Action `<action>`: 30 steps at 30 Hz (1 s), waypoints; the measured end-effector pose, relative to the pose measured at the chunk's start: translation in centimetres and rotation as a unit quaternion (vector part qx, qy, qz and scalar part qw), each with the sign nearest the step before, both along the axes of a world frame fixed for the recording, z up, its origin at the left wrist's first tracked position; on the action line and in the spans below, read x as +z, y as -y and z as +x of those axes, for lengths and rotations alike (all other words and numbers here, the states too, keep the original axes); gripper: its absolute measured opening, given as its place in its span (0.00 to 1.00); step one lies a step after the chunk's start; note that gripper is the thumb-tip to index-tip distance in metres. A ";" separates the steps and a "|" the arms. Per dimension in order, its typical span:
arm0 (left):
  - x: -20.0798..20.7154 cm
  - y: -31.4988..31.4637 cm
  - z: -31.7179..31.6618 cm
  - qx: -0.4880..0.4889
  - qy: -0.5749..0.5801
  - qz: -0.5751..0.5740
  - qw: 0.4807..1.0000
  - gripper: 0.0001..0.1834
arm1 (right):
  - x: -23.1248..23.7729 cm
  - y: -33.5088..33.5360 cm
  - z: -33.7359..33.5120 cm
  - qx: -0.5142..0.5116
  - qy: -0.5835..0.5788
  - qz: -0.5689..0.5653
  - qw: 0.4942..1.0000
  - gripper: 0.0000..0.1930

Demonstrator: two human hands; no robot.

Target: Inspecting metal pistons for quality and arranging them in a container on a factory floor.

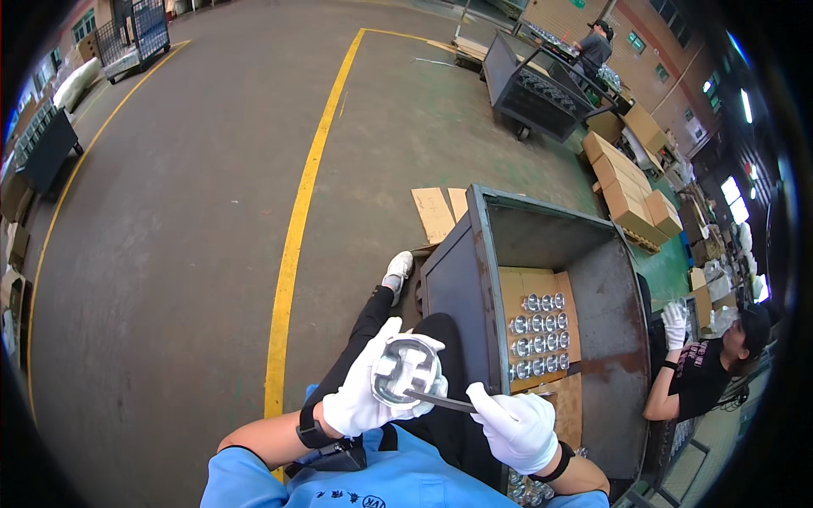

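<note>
A silvery metal piston [394, 362] rests in my left hand [354, 401], its hollow underside turned up. The white-gloved fingers wrap round its edge. My right hand [521, 430], gloved the same way, closes on the end of a slim dark file-like tool [449, 401]. The tool's tip reaches the piston's inner rim; whether it touches I cannot tell. To the right, a grey metal bin [487, 279] holds rows of similar pistons [539, 323] on cardboard [512, 284]. More pistons lie partly hidden beneath my right forearm.
Beyond the bin's right wall a person [707, 368] in a black top raises a white-gloved hand. Another person [594, 49] stands by a dark cart [542, 93] farther off. Cardboard boxes [627, 190] are stacked at right. A yellow floor line [301, 220] runs left of my legs.
</note>
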State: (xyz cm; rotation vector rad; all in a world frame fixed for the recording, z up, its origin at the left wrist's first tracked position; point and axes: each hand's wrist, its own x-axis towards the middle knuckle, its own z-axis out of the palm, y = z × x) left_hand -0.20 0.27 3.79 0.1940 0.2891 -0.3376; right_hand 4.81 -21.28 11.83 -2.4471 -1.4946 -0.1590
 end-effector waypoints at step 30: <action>-0.6 -1.2 -0.9 -0.136 0.006 0.009 0.991 0.33 | 2.3 0.2 1.0 0.056 0.017 -0.080 0.995 0.25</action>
